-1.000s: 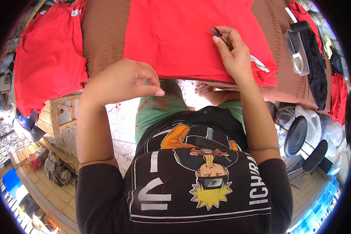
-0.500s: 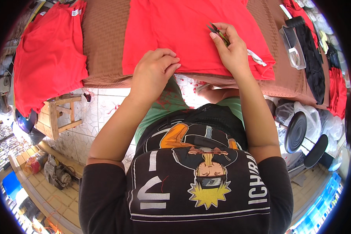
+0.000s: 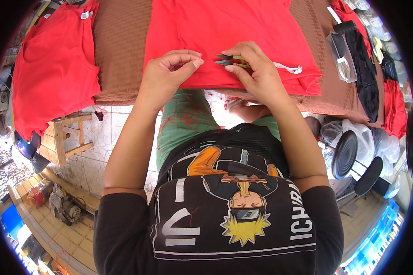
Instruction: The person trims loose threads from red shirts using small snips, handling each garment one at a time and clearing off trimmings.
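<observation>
A red garment (image 3: pixel 225 32) lies spread on a table covered with brown cloth (image 3: pixel 121 50). My right hand (image 3: pixel 254 71) rests on the garment's near hem and grips small thread snips (image 3: pixel 228 59), blades pointing left. My left hand (image 3: pixel 167 75) sits on the same hem just left of the blades, fingertips pinched together on the fabric or a thread; which one is too small to tell. A white drawstring end (image 3: pixel 291 68) lies on the garment to the right of my right hand.
Another red garment (image 3: pixel 53 68) hangs over the table's left end. A clear plastic box (image 3: pixel 342 57) and dark and red clothes (image 3: pixel 367 73) lie at the right. A small wooden stool (image 3: pixel 66 137) stands on the tiled floor at left, black stools (image 3: pixel 346 153) at right.
My left hand has risen from below the table edge onto the hem and pinched shut beside the snips. My right hand has stayed on the hem with the snips.
</observation>
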`<state>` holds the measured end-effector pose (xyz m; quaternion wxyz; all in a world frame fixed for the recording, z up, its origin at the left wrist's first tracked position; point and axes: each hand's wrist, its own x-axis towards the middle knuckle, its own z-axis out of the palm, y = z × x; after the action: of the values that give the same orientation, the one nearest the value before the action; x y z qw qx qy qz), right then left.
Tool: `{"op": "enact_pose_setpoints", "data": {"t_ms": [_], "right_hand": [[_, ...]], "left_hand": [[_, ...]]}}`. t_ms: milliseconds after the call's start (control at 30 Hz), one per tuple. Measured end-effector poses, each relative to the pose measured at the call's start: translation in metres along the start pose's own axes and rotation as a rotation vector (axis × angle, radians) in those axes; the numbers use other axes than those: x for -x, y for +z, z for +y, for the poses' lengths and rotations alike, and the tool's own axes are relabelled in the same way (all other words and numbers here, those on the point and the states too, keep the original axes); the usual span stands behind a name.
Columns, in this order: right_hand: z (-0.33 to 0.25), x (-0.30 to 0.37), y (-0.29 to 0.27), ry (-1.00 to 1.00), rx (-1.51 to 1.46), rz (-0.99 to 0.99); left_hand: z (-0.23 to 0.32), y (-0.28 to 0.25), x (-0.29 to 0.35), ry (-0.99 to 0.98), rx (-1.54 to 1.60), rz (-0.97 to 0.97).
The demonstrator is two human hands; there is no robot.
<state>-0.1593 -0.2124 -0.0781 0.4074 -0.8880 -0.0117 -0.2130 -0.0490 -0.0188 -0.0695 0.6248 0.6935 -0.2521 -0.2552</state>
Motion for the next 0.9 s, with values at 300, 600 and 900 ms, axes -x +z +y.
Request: {"op": "enact_pose_setpoints", "data": {"t_ms": [300, 600, 900], "right_hand": [[0.002, -0.009, 0.009, -0.054, 0.137, -0.024], [0.004, -0.013, 0.01, -0.014, 0.126, 0.03], [0.002, -0.021, 0.015, -0.041, 0.16, 0.027]], "left_hand": [[0.002, -0.001, 0.0, 0.005, 0.004, -0.011], [0.001, -0.004, 0.002, 0.007, 0.027, -0.041], [0.011, -0.012, 0.008, 0.186, -0.193, -0.201]]}}
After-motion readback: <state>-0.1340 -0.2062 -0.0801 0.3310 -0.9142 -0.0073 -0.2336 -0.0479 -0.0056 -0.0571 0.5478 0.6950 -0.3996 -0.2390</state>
